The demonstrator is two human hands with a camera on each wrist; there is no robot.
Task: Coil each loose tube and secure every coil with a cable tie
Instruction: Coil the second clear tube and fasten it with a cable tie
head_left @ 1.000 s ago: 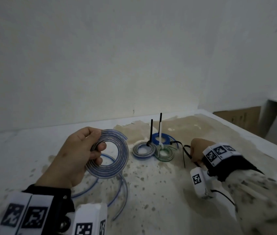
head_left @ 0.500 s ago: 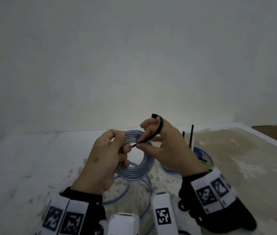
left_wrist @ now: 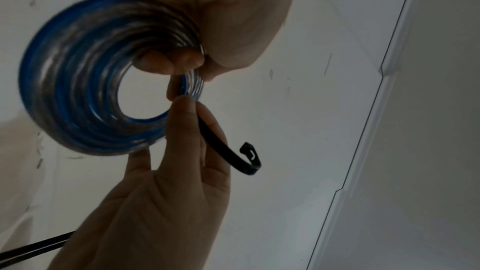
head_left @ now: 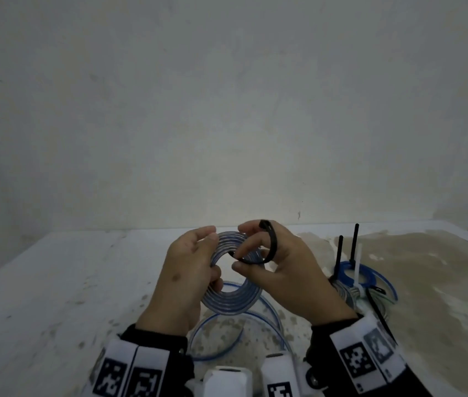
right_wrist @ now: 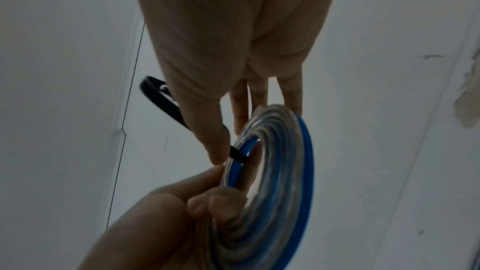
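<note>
My left hand (head_left: 212, 262) grips a flat coil of clear, blue-striped tube (head_left: 232, 299) by its left side and holds it upright above the table. My right hand (head_left: 238, 260) pinches a curved black cable tie (head_left: 271, 247) between thumb and forefinger. The tie's thin tip sits at the coil's central hole, touching the inner turn (right_wrist: 240, 154). Its locking head (left_wrist: 248, 150) curls free above my right hand. In the left wrist view the coil (left_wrist: 78, 73) sits under my left palm, with the right fingers (left_wrist: 182, 130) just beside it.
Tied coils (head_left: 354, 285), one blue and others grey and green, lie at the right with tie tails standing upright. Loose black ties (head_left: 379, 310) lie beside them. A loose blue-edged tube (head_left: 224, 336) curves on the stained table (head_left: 55, 282) under my hands. A wall rises behind.
My right hand left the tie pile at the right and came to the coil holding a black tie. The tie's tip now reaches the coil's hole.
</note>
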